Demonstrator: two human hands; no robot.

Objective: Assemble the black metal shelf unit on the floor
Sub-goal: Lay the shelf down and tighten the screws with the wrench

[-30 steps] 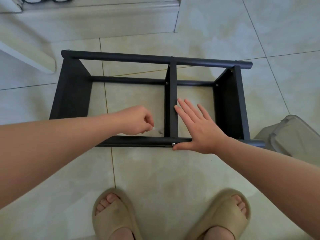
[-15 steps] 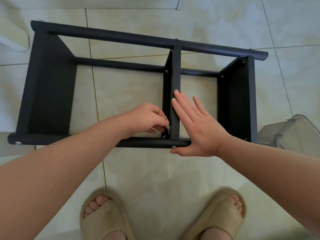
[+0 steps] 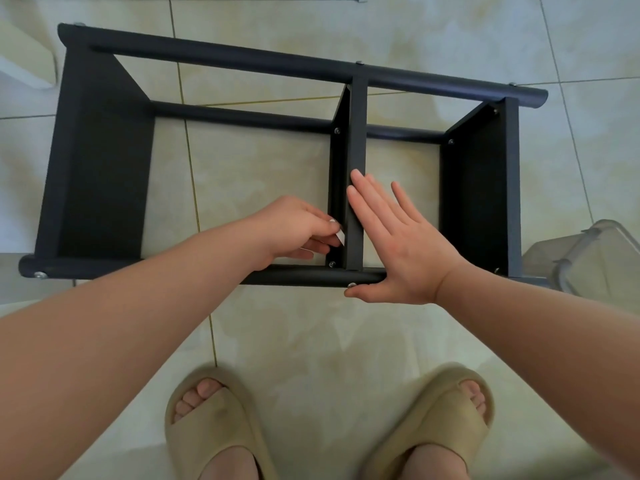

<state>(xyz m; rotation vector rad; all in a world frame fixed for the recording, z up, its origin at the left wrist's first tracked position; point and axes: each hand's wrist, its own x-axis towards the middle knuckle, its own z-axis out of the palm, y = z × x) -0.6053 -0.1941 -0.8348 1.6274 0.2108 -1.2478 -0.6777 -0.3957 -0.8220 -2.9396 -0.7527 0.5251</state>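
Observation:
The black metal shelf unit (image 3: 104, 174) lies on its side on the tiled floor, round poles running left to right and three panels crossing between them. My right hand (image 3: 398, 244) lies flat with straight fingers against the right face of the middle panel (image 3: 355, 140), its thumb under the near pole (image 3: 304, 276). My left hand (image 3: 294, 230) is just left of that panel, fingers curled, pinching a small white piece (image 3: 341, 237) close to the screw at the panel's near corner.
A clear plastic lidded box (image 3: 588, 261) stands at the right, touching the unit's near right end. A white furniture edge (image 3: 24, 53) sits at the far left. My feet in beige slippers (image 3: 214, 427) are close in front of the unit.
The view has dropped closer to the unit. My left hand has moved right to the middle panel's near corner, and the white piece now shows between its fingers. My right hand stays flat on the panel.

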